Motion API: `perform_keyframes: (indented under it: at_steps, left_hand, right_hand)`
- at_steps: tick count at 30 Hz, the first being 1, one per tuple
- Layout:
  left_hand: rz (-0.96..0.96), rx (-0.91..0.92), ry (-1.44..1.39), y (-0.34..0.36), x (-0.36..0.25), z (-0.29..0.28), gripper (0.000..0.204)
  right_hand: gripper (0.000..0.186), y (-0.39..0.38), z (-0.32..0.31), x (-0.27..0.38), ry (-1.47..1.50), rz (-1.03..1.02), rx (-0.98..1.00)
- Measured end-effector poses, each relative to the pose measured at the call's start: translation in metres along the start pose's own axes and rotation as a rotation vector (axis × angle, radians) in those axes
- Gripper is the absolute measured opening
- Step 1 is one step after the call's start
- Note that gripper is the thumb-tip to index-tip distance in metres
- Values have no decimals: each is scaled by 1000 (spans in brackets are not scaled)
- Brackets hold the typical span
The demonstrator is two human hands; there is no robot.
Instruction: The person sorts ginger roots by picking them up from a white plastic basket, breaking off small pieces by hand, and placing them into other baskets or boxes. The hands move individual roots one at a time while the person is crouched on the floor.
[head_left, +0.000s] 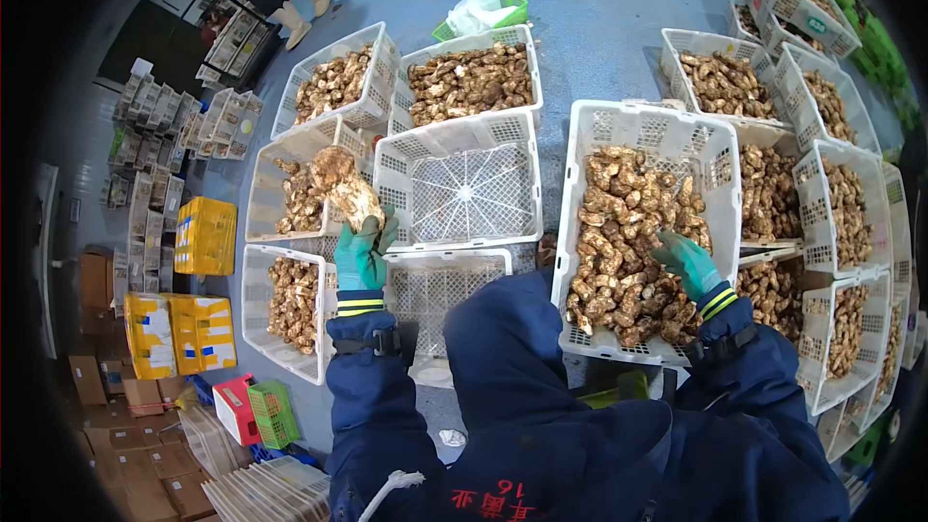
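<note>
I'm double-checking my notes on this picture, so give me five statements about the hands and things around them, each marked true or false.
1. The left hand holds a large mushroom. True.
2. The right hand is out of sight. False: it is at the smaller mushrooms in a white crate.
3. The yellow boxes are on the person's left. True.
4. Both gloves are red. False: they are mainly green.
5. White plastic lies in a green basket. True.
</note>
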State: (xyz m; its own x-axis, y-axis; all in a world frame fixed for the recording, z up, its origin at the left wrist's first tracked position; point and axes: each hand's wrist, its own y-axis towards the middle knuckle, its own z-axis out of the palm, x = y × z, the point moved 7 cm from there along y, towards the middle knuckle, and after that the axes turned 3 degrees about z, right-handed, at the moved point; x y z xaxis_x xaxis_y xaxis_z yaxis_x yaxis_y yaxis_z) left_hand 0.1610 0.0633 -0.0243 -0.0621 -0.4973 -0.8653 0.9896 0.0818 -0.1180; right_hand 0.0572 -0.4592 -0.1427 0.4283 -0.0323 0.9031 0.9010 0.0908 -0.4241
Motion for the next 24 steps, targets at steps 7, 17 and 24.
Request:
perform_keyframes:
  at_steps: [7,17,24]
  left_hand:
    - [-77,-129,-70,-12,19,-39,36]
    - [80,-445,-49,97,-62,-164,48]
    - [-144,298,202,55,15,81,54]
  right_hand:
    - [53,-19,1,-7,16,147,6]
    - [41,-19,-26,-9,-228,3,-37]
    - [34,-21,-35,-13,-173,46,-225]
